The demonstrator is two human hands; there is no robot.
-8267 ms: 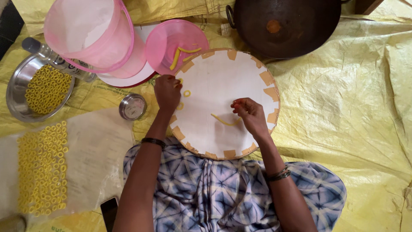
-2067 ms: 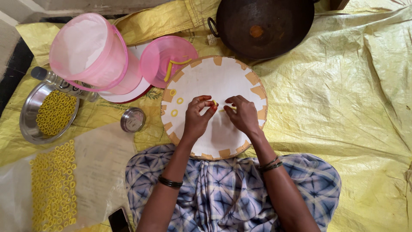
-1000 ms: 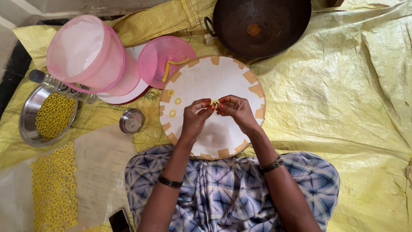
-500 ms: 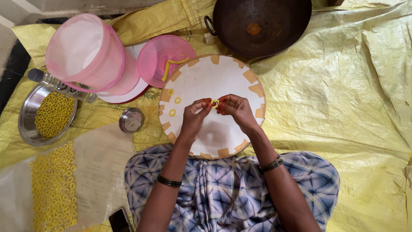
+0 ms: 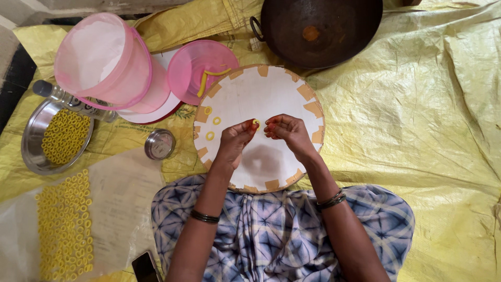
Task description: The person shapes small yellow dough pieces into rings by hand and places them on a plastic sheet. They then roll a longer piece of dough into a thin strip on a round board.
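My left hand (image 5: 236, 140) and my right hand (image 5: 286, 131) meet over the middle of a round white board (image 5: 282, 89) edged with tan tape patches. Together their fingertips pinch a small yellow dough piece (image 5: 255, 123), curled like a ring. Three finished yellow dough rings (image 5: 211, 123) lie on the board's left part. A pink lid (image 5: 190, 70) just beyond the board's left rim carries thin yellow dough strips (image 5: 207, 78).
A pink bucket (image 5: 102, 60) lies on its side at upper left. A steel bowl (image 5: 36, 138) holds several rings, and more cover a clear sheet (image 5: 65, 222) at lower left. A small steel cup (image 5: 159, 144), dark wok (image 5: 318, 28) and phone (image 5: 145, 266) sit on the yellow tarp (image 5: 417, 120).
Both hands left the board's surface and came together over its middle, closing on the small dough piece. Over the last second they have hardly shifted.
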